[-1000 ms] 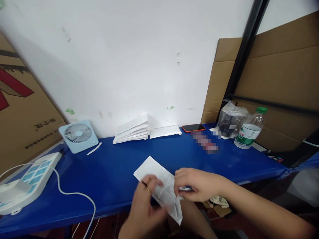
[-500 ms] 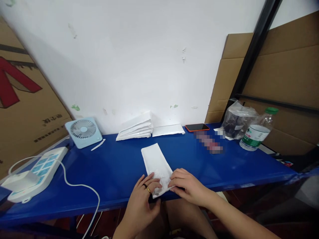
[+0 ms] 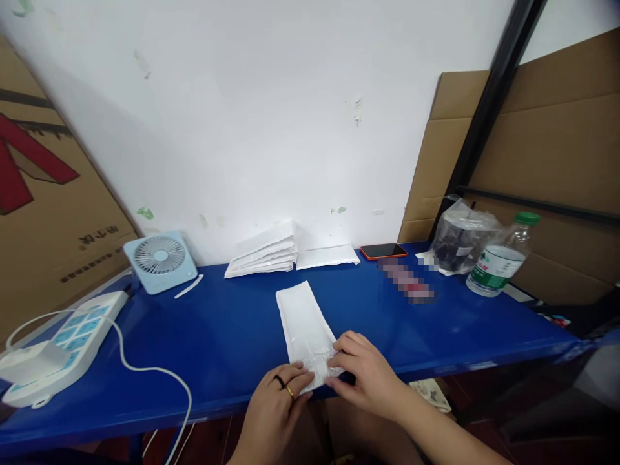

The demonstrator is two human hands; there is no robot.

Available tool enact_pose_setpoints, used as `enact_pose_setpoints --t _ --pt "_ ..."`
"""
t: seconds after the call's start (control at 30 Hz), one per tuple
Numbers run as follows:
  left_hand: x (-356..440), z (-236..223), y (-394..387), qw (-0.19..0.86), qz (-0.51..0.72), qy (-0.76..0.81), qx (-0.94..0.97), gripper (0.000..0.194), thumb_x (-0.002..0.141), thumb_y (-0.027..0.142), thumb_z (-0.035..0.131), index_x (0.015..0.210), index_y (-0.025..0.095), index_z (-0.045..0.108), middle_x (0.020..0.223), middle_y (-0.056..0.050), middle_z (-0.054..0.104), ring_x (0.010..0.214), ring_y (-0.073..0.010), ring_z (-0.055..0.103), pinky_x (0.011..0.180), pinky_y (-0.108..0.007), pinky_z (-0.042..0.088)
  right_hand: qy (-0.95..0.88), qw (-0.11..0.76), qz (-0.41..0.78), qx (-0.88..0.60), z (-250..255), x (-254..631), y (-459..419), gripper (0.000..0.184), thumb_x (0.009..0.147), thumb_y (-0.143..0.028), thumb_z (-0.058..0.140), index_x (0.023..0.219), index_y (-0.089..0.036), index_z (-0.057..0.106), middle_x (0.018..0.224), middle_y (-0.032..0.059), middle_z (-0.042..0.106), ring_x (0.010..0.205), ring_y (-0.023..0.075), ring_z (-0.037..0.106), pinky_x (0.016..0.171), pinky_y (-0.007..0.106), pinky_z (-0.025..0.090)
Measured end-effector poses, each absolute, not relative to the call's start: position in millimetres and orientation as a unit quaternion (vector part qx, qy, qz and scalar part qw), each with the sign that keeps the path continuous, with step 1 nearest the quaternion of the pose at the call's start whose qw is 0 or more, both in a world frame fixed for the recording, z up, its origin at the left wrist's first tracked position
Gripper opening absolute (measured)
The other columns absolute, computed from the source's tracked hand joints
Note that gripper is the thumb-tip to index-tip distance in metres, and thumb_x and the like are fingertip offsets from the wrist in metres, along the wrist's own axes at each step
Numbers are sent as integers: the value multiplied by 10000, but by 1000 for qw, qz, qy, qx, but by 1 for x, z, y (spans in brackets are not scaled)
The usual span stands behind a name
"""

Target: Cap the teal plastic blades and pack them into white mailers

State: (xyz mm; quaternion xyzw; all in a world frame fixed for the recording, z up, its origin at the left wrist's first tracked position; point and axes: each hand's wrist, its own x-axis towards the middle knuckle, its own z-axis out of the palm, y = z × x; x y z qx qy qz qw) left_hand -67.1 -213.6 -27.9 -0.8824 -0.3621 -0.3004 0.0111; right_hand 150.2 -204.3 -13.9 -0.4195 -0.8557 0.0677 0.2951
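Note:
A long white padded envelope [image 3: 305, 316] lies on the blue table [image 3: 223, 336], its near end at the front edge. That near end is wrinkled, with a film-like sheen. My left hand [image 3: 278, 403], wearing a black ring and a gold ring, pinches the near left corner between thumb and fingers. At the near right corner, my right hand [image 3: 361, 371] grips the envelope with bent fingers, thumb below. Farther back, against the wall, lie a fanned stack of white envelopes [image 3: 264, 252] and a flat white envelope [image 3: 327, 256] beside it.
On the left stand a light blue fan [image 3: 162, 258] and a power strip [image 3: 72, 345] with a white cable. A paper strip [image 3: 188, 286] lies by the fan. To the right are a phone [image 3: 383, 250], a bagged item [image 3: 460, 239] and a water bottle [image 3: 501, 258]. Cardboard flanks both sides.
My left hand has shifted down toward the envelope's near edge, and its thumb has closed in on the corner. The right hand has lowered slightly, staying on the right corner.

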Motion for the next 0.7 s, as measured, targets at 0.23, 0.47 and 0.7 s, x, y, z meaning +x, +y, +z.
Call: enact_pose_setpoints --t 0.23,0.47,0.7 --pt "-39 23 -195 73 -359 -312 -877 199 847 150 478 1003 238 566 842 -23 638 777 -146 596 734 -289 464 -886 288 -58 -358 21 156 -196 250 891 -186 396 1066 -205 574 856 85 630 906 193 561 776 321 431" --pt "-29 54 -142 12 -537 -394 -746 499 813 251 526 1283 217 361 1346 -118 354 1227 -248 370 990 -412 346 -702 462 -9 -542 101 225 -111 302 861 -392 450 832 -157 638 659 24 596 602 141 536 532 226 401" --pt "-43 22 -45 -314 -570 -512 -561 449 793 356 522 1205 199 433 1164 -95 509 924 -163 567 732 -273 452 -476 565 228 -634 70 264 25 341 794 -343 505 961 -66 613 703 80 642 552 154 562 458 235 433"
